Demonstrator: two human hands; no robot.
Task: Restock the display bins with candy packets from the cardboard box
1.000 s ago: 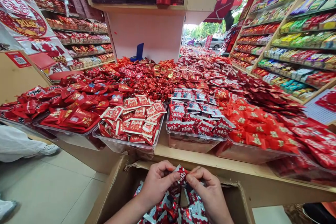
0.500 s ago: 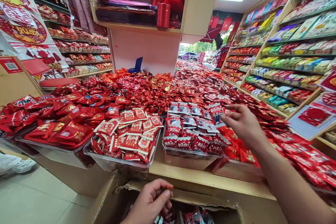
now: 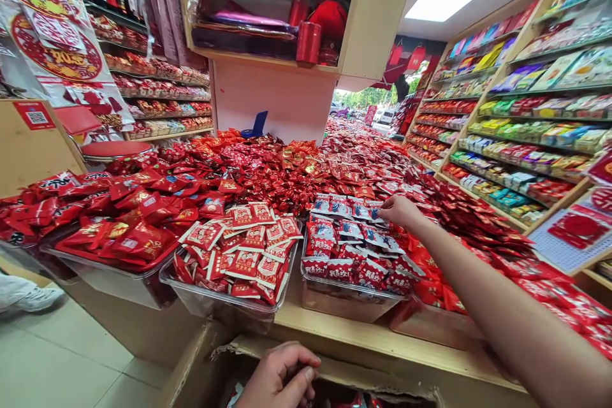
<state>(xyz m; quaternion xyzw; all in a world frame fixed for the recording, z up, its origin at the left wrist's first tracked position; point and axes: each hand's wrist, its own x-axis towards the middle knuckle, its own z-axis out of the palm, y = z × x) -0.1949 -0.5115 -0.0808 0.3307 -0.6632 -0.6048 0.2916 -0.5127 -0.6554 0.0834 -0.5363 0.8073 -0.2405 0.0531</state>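
My right hand [image 3: 401, 211] reaches to the back right of a clear plastic bin [image 3: 349, 298]. Its fingertips are pinched on a small red, white and blue snack packet [image 3: 375, 211] at the end of the back row. Similar packets [image 3: 325, 239] lie in rows in this bin. My left hand [image 3: 282, 375] is over an open cardboard box [image 3: 191, 357], fingers curled and thumb close to them. Whatever it may hold is hidden. More red packets [image 3: 356, 400] show inside the box, partly covered by its flap.
Left of the bin stands another bin [image 3: 224, 298] of red and cream packets, then a bin [image 3: 119, 284] of larger red packets. Heaped red packets [image 3: 296, 172] cover the counter behind. Stocked shelves [image 3: 535, 108] line the right. A person's shoe [image 3: 41, 298] is at the left edge.
My right hand has moved left and down with the packet, from above the bin to its back row. The left hand stays over the box, its fingers a little closer together.
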